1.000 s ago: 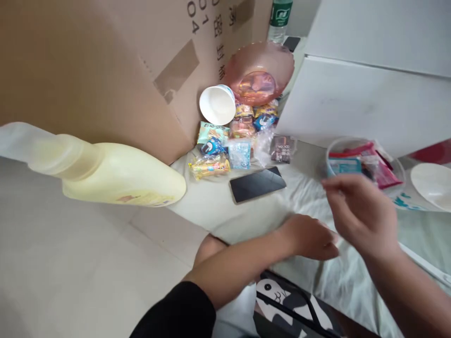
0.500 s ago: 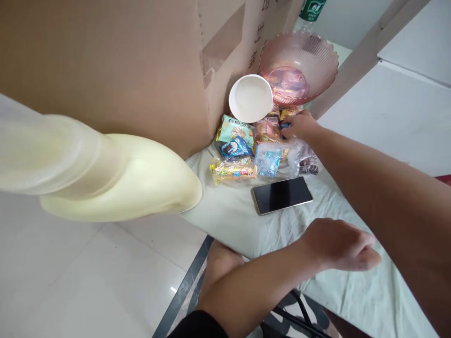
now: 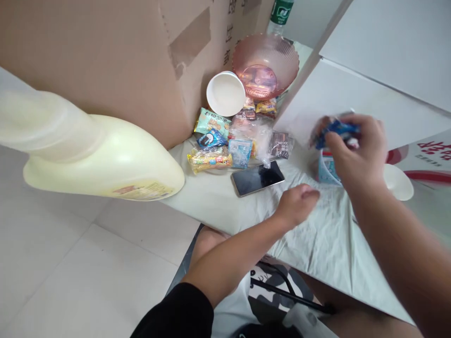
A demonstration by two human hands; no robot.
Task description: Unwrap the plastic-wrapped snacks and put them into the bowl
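Note:
My right hand is closed around a shiny blue snack packet, smeared by motion. It hangs over a light-blue patterned tub, which my hand and wrist partly cover. My left hand is curled into a loose fist above the cloth, with nothing visible in it. Just beyond it lies a dark-screened phone. Behind the phone sits a pile of wrapped snacks, among them a yellow packet, a small blue packet, a mint-green packet and a dark brown packet.
A white paper bowl leans by the snacks, beside a pink ribbed bowl. A cardboard box rises at left, near a large cream-coloured bottle. A white lid-like disc lies right. A green-labelled bottle stands behind.
My right hand has moved from the snack pile rightward, carrying a blue packet over the tub. The view has turned right, bringing the tub and white disc into sight. My left hand remains closed.

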